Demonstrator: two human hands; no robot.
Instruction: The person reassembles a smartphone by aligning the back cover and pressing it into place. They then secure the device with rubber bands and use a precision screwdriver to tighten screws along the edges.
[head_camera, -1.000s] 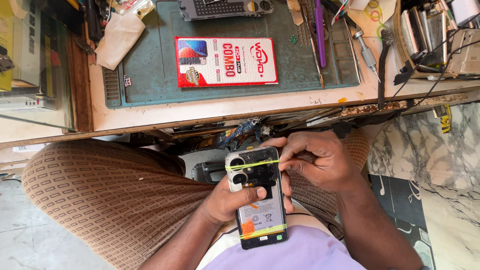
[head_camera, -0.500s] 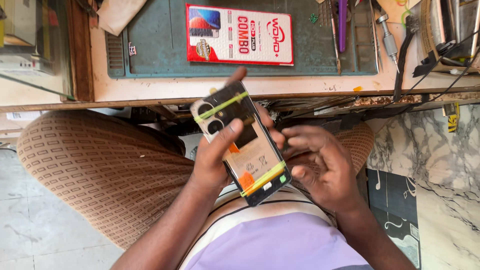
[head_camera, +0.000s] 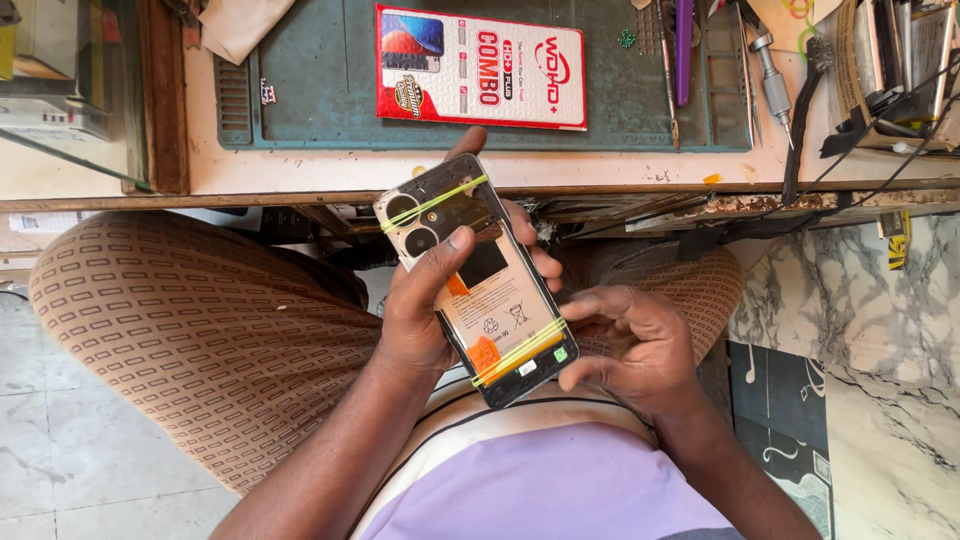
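My left hand (head_camera: 425, 315) grips an opened smartphone (head_camera: 478, 275) with its back cover off, thumb pressed across the middle. The phone shows its battery, two camera rings at the upper end, and yellow rubber bands around the top and the bottom. It is held tilted over my lap, upper end toward the bench edge. My right hand (head_camera: 640, 345) sits just right of the phone's lower end, fingers curled, fingertips near the lower rubber band, holding nothing that I can see.
A workbench (head_camera: 600, 170) runs across the top with a teal mat (head_camera: 330, 90), a red and white flat package (head_camera: 480, 65), tweezers and a purple tool (head_camera: 684, 50), a screwdriver (head_camera: 772, 75) and cables (head_camera: 860, 110). My patterned trousers (head_camera: 200, 330) fill the left; marble floor lies right.
The phone has been lifted from my lap and tilted up toward the bench edge. My right hand has come off its upper end and dropped to the lower right.
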